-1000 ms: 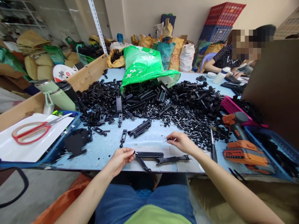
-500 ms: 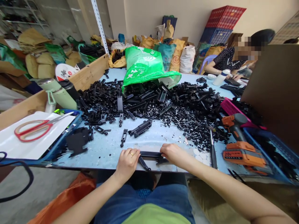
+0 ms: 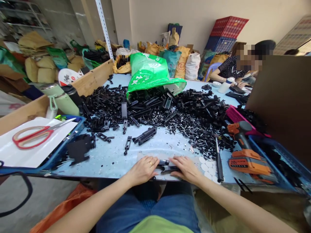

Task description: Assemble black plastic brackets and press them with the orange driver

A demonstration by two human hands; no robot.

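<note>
At the table's front edge, my left hand [image 3: 145, 167], with a ring on one finger, closes over the left end of a long black plastic part [image 3: 164, 162]. My right hand [image 3: 186, 167] grips its right end, fingers bent over the top. A second black piece [image 3: 170, 168] lies along its near side, partly hidden by my fingers; I cannot tell whether the two are joined. Just beyond my hands rest several similar black bar-shaped parts [image 3: 145, 136] stacked together, and a single small black link with a ball end [image 3: 127, 145].
A heap of black parts [image 3: 102, 100] and loose pins spreads beyond, under a green bag [image 3: 148, 72]. On the right lie a hammer [image 3: 219, 161], a cordless drill [image 3: 250, 161] and a blue basket [image 3: 279, 165]. Red scissors [image 3: 31, 137] lie left. Another person [image 3: 228, 71] sits far right.
Both hands have come closer together on the black part. The lower piece, which stuck out at an angle near my left hand, now lies along the long part. The view has shifted slightly.
</note>
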